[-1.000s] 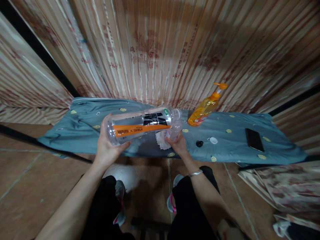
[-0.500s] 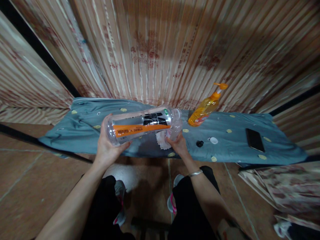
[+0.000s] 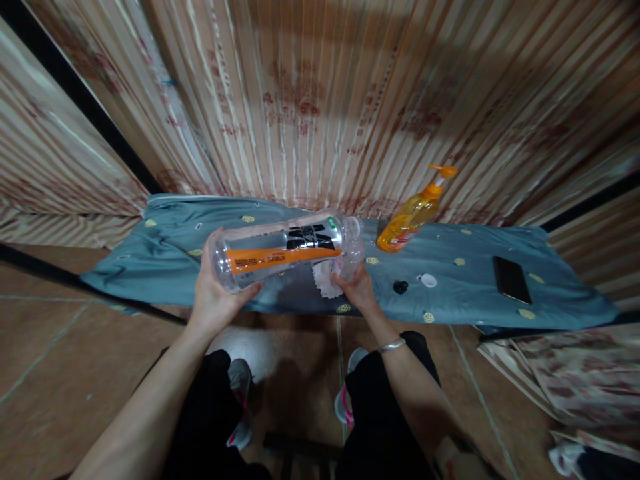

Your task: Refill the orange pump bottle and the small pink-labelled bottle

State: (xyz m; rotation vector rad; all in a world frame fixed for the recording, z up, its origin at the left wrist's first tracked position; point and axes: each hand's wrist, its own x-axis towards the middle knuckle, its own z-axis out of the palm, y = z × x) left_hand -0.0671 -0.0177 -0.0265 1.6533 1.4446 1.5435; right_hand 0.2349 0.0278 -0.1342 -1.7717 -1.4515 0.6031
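Observation:
My left hand (image 3: 217, 290) is wrapped round the base of a large clear plastic bottle (image 3: 265, 260) with an orange and black label. The bottle is tilted on its side, its neck toward the right. My right hand (image 3: 356, 285) grips a smaller clear bottle (image 3: 354, 259) close to the large bottle's mouth. Whether the two mouths touch, I cannot tell. A white crumpled tissue (image 3: 327, 281) lies beside the right hand, partly hidden by the bottles. To the right on the cloth are a black cap (image 3: 401, 287) and a white cap (image 3: 428, 281).
An orange pump bottle (image 3: 410, 217) of yellow liquid stands at the back of the blue-green cloth (image 3: 465, 293). A dark phone (image 3: 511, 280) lies at the right. Striped curtains (image 3: 310, 100) hang behind, and black frame bars (image 3: 90, 100) rise at both sides.
Both hands and the bottles keep nearly the same pose. The surroundings have shifted very slightly in view.

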